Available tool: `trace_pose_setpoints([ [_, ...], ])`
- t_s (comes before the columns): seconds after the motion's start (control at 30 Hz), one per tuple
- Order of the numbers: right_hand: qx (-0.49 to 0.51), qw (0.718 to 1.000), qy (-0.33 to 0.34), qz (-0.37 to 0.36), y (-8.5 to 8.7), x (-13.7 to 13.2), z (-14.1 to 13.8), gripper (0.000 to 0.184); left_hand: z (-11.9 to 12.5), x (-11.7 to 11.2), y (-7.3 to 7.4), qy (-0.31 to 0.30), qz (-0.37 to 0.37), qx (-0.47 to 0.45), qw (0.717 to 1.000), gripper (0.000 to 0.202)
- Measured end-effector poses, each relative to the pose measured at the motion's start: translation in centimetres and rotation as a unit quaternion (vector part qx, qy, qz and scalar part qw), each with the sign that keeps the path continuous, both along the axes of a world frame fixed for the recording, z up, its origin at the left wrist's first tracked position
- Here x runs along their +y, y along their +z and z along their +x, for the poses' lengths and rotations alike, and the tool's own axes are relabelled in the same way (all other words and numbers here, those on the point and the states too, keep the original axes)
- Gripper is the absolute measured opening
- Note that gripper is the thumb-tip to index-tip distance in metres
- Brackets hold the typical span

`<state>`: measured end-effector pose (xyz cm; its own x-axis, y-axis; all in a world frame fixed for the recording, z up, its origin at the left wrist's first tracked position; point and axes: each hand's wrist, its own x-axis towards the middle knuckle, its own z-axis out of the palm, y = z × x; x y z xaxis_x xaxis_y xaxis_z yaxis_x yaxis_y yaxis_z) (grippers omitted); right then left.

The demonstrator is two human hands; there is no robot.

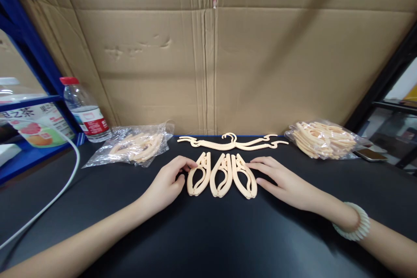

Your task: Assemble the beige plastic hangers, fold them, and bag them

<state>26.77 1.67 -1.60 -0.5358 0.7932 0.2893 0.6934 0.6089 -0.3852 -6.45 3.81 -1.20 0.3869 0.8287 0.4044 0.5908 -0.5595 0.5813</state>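
Three folded cream plastic folding hangers lie side by side on the black table in front of me: a left hanger [207,171], a middle hanger [213,179] and a right hanger [237,179]. My left hand [167,182] rests beside the left one, its bent fingertips touching the outer edge and the thumb apart. On the other side, my right hand [282,181] has its fingers stretched out, with the tips at the right hanger's outer edge. Just behind the row lie unfolded cream hangers [211,144], overlapping, their hooks close together.
Clear bags of cream hangers lie at back left [140,145] and back right [325,141]. A red-capped bottle [87,115] stands beside a blue shelf [42,152]. A white cable [73,173] crosses the left side. A phone [371,155] lies far right. Cardboard [146,52] walls the back.
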Motion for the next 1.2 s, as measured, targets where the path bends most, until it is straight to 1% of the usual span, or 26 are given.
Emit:
trace_pose_setpoints([
  [0.2,-0.006,1.0,0.001,-0.004,0.1,0.1,0.0,0.041,0.1,-0.1,0.0,0.003,-0.003,-0.003,1.0,0.037],
  [0.6,-0.005,1.0,0.0,0.021,0.0,0.5,0.4,0.037,0.0,0.0,0.0,0.025,0.008,-0.012,1.0,0.034],
  [0.73,-0.016,0.998,-0.02,0.052,0.1,1.6,1.5,0.036,0.0,0.0,0.1,0.025,0.003,-0.013,1.0,0.033],
  [0.9,-0.04,0.991,-0.07,0.105,-0.3,4.1,4.1,0.04,0.1,-0.1,0.3,0.024,-0.004,-0.019,1.0,0.032],
  [0.97,-0.05,0.99,-0.085,0.102,-0.8,4.8,4.8,0.046,0.1,-0.1,0.3,0.023,-0.004,-0.019,1.0,0.031],
  [1.1,-0.073,0.991,-0.095,0.057,-1.7,5.3,5.0,0.057,0.1,-0.1,0.4,0.024,-0.009,-0.017,1.0,0.03],
  [1.13,-0.076,0.991,-0.095,0.054,-1.8,5.3,4.9,0.057,0.1,-0.1,0.4,0.024,-0.013,-0.018,0.999,0.029],
  [1.2,-0.071,0.99,-0.095,0.072,-1.9,5.3,4.7,0.055,0.1,-0.1,0.3,0.022,-0.02,-0.023,0.999,0.03],
])
